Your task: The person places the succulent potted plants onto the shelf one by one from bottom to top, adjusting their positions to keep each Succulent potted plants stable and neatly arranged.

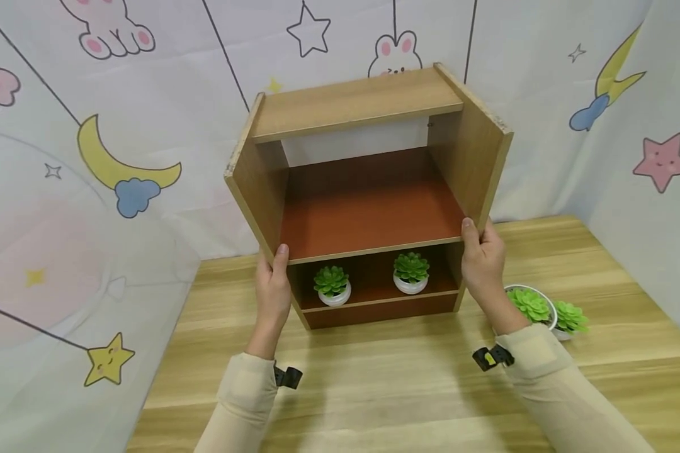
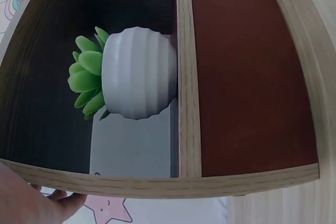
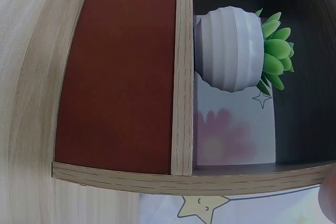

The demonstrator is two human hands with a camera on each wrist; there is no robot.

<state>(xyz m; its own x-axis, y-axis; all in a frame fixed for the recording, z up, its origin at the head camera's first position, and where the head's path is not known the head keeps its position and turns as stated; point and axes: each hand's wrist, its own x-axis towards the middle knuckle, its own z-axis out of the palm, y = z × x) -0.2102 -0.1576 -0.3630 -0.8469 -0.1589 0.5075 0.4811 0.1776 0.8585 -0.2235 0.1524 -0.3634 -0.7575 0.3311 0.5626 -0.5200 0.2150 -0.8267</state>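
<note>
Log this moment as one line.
left hand: grips left side of shelf unit; right hand: grips right side; two potted succulents: lower compartment; more succulents: on table at right

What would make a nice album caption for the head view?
Left hand and right hand grip a wooden shelf unit, two potted green plants sitting on its lower shelf.

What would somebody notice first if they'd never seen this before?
Probably the big wooden shelf unit in the middle, with the left hand and right hand gripping its sides. Next might come the bright green left plant and right plant, sitting in white pots in its lower compartment. Behind, a cartoon bunny peeks over the top.
</note>
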